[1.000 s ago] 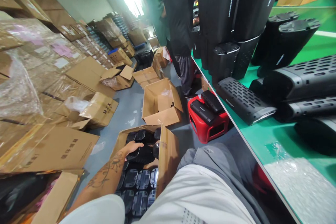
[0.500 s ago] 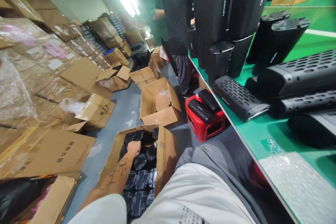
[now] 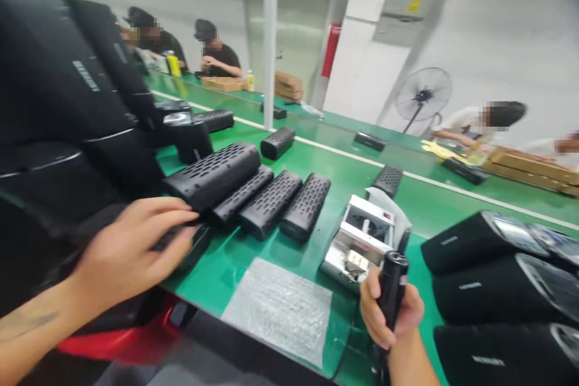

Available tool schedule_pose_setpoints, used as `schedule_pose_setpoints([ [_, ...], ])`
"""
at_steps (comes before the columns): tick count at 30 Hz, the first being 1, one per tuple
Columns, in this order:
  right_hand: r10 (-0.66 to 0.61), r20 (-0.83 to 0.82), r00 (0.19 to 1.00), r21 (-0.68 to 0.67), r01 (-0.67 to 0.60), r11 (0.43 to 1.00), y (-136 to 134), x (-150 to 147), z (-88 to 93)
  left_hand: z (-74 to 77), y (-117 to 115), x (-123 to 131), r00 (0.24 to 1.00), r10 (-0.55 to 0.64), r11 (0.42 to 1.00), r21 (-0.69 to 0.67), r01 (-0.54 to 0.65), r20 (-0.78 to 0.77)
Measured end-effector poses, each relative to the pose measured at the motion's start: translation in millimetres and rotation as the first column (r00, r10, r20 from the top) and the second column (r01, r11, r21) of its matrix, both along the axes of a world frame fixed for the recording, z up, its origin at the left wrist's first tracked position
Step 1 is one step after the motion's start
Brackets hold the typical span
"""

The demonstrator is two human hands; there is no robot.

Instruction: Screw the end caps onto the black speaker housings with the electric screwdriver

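Observation:
My left hand (image 3: 136,244) is at the left of the green table, its thumb and fingers closed about a dark, blurred black case (image 3: 199,248) partly hidden behind them. My right hand (image 3: 392,307) grips a black electric screwdriver (image 3: 392,277), held upright. Just beyond it stands a metal-and-black screw feeder (image 3: 362,235). Several slotted black cases (image 3: 270,205) lie side by side ahead of my left hand. A sheet of bubble wrap (image 3: 283,307) lies flat between my hands.
Tall black cases (image 3: 58,72) are stacked at the left. More black cases (image 3: 488,289) with clear ends lie at the right. A red stool (image 3: 131,338) is below the table edge. Across the table (image 3: 316,151) other people work near cardboard trays (image 3: 534,170); a fan (image 3: 423,96) stands behind.
My view has swung right, from the floor boxes to the table. My left hand has come out of the carton to the table's left. My right hand has come into view with the screwdriver.

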State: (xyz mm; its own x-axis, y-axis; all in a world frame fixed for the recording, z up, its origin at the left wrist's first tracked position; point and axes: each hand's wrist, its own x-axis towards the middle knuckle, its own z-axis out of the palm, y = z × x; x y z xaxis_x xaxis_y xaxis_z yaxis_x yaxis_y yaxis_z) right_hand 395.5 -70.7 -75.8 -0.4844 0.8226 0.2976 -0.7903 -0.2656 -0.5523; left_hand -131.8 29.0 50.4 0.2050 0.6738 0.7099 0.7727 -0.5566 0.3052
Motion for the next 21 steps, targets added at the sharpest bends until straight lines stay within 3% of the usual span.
schedule_pose_setpoints([
  [2,0.028,-0.047,0.998,0.022,-0.027,0.999,6.7,-8.4,-7.3,23.7,47.3,96.5,0.936,-0.350,0.936,-0.068,0.346,-0.043],
  [3,0.047,-0.057,0.997,0.027,-0.045,0.999,9.9,-11.8,-10.7,33.6,68.3,144.9,0.887,-0.460,0.878,-0.178,0.445,-0.049],
  [5,0.084,-0.060,0.995,0.029,-0.083,0.996,14.8,-15.5,-17.6,47.8,107.9,236.5,0.877,-0.478,0.788,-0.458,0.411,-0.037],
  [6,0.099,-0.055,0.994,0.025,-0.097,0.995,16.5,-16.2,-21.3,51.9,127.1,278.9,0.879,-0.475,0.764,-0.519,0.383,-0.049],
  [11,0.063,0.027,0.998,-0.018,-0.063,0.998,20.8,-19.7,-37.9,51.1,210.8,456.0,0.862,-0.491,0.690,-0.660,0.299,-0.123],
  [16,-0.071,0.142,0.987,-0.073,0.082,0.994,25.2,-27.3,-35.1,32.0,255.3,576.1,0.855,-0.484,0.636,-0.746,0.200,-0.184],
  [21,-0.048,0.296,0.954,-0.109,0.084,0.990,34.4,-23.8,-14.6,-4.6,274.8,635.9,0.840,-0.509,0.599,-0.778,0.190,-0.187],
])
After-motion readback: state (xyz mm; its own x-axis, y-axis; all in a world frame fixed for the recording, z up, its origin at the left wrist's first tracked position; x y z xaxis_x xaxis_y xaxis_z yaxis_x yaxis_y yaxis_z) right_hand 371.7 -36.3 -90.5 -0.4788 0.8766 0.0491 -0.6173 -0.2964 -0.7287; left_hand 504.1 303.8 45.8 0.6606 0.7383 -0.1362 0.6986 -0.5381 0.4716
